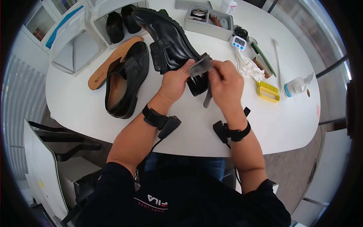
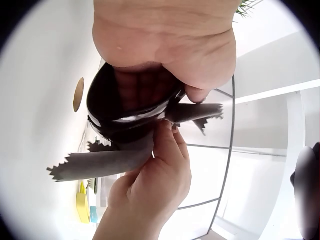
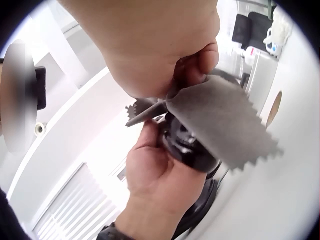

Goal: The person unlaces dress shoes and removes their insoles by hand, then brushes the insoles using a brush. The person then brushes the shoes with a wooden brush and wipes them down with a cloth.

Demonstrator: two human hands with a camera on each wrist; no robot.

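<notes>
A glossy black shoe [image 1: 166,41] is held up above the white table, toe toward the upper left in the head view. The left hand [image 1: 174,84] grips it near the heel end, thumb on top. Between thumb and fingers the right hand [image 1: 228,85] pinches a grey cloth [image 1: 200,66] against that end. Zigzag edges of the cloth [image 3: 220,120] spread beside the shoe [image 3: 187,145] in the right wrist view. In the left wrist view, strips of cloth [image 2: 105,165] stick out on both sides of the right hand [image 2: 160,185].
A second black shoe [image 1: 140,66] and a tan insole [image 1: 99,76] lie at left, near a clear-fronted box [image 1: 75,53]. Behind and right are a metal tin [image 1: 208,29], a timer [image 1: 238,42], crumpled white cloth [image 1: 249,66], a yellow brush [image 1: 268,92] and a bottle [image 1: 295,87].
</notes>
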